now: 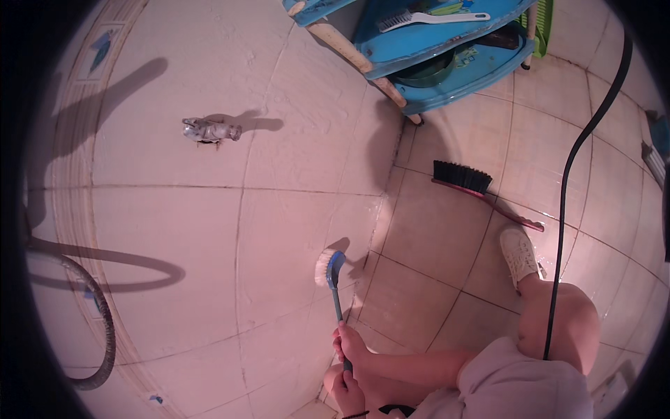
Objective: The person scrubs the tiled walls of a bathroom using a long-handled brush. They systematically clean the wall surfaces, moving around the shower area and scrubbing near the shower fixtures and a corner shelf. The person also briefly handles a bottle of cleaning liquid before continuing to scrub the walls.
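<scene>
A long-handled scrub brush [336, 271] has a blue and grey head, pale bristles and a dark grey handle. Its bristles face the white wall tiles [167, 237], seemingly against them, low down near the floor corner. My right hand [349, 343] is closed round the middle of the handle, its forearm coming from the right. Lower down, by the handle's end, my left hand [347, 392] is closed on it too, with a dark band at the wrist. Water streaks show on the upper wall tiles.
A red-handled broom head [464, 177] with black bristles lies on the floor tiles [426, 223], near my white shoe [518, 253]. A blue shelf rack [436, 52] holds a white brush [433, 19]. A metal tap [209, 130] juts from the wall. A hose [105, 325] curves at left; a black cable [569, 167] hangs at right.
</scene>
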The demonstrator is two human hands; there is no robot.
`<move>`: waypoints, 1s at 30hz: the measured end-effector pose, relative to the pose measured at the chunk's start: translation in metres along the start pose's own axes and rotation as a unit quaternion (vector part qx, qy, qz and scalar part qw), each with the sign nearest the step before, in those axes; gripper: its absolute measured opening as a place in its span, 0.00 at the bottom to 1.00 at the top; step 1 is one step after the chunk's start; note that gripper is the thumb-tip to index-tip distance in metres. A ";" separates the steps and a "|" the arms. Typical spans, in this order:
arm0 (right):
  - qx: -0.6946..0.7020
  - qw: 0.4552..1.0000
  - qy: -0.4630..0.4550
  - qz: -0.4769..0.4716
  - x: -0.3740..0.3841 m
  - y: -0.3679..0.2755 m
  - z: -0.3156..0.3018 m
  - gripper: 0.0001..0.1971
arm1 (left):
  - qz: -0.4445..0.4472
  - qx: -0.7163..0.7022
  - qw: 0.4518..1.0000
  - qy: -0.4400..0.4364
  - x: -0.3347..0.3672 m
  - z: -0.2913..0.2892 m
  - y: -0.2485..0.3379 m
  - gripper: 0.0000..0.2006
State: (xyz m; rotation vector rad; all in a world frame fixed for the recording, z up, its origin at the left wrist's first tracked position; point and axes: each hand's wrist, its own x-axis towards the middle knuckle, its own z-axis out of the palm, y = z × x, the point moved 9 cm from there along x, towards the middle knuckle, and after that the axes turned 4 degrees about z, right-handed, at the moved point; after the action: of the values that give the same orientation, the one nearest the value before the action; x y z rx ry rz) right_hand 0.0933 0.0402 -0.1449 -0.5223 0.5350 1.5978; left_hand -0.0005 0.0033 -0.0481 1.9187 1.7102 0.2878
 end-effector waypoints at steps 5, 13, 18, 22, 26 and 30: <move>0.021 0.999 0.036 -0.002 0.046 -0.053 -0.012 0.23 | 0.018 0.089 0.995 -0.033 0.058 0.046 0.042 0.14; -0.263 0.927 0.206 -0.171 0.117 -0.214 -0.109 0.21 | 0.110 0.098 0.981 -0.126 0.127 0.190 0.120 0.17; -0.496 0.821 0.253 -0.131 0.085 -0.097 -0.141 0.27 | -0.115 -0.109 0.985 -0.063 0.023 0.189 -0.028 0.18; -0.455 0.857 0.239 -0.034 0.092 -0.099 -0.156 0.29 | -0.193 -0.142 0.968 -0.075 0.027 0.207 -0.049 0.19; -0.393 0.816 0.363 -0.221 0.106 -0.233 -0.150 0.26 | -0.011 -0.085 0.986 -0.144 0.112 0.249 0.056 0.21; -0.383 0.853 0.322 -0.147 0.105 -0.262 -0.125 0.24 | -0.071 -0.161 0.965 -0.195 0.150 0.286 0.048 0.20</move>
State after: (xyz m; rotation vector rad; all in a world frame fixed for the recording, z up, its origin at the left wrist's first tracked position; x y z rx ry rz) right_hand 0.3478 0.0664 -0.3179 -1.7011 0.2514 1.2654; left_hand 0.2089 0.0736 -0.2891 1.4927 1.4282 0.1131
